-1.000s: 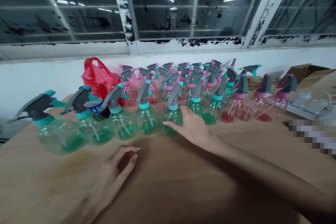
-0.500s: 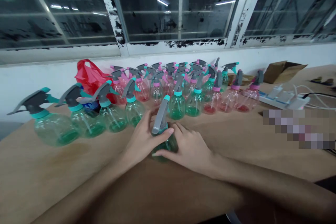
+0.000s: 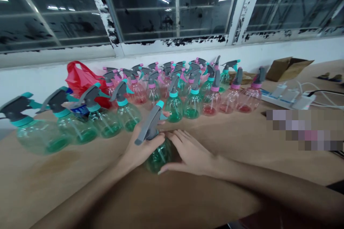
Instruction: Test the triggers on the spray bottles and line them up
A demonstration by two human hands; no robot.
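A green see-through spray bottle (image 3: 158, 157) with a grey and teal trigger head (image 3: 149, 123) stands near me on the brown table (image 3: 53, 186). My left hand (image 3: 139, 148) is wrapped round its neck just under the trigger head. My right hand (image 3: 189, 152) cups the bottle's round body from the right, fingers curled on it. Behind it stands a row of green bottles (image 3: 104, 123) and a cluster of pink bottles (image 3: 228, 96).
A red plastic bag (image 3: 80, 78) lies behind the bottles by the wall. At the right lie a white power strip (image 3: 285, 98) with cables and an open cardboard box (image 3: 287, 68). Dark windows run along the back.
My right hand pulled one green bottle out of the row toward me. My left hand came up from the table and took hold of its neck; the bottle now sits closer.
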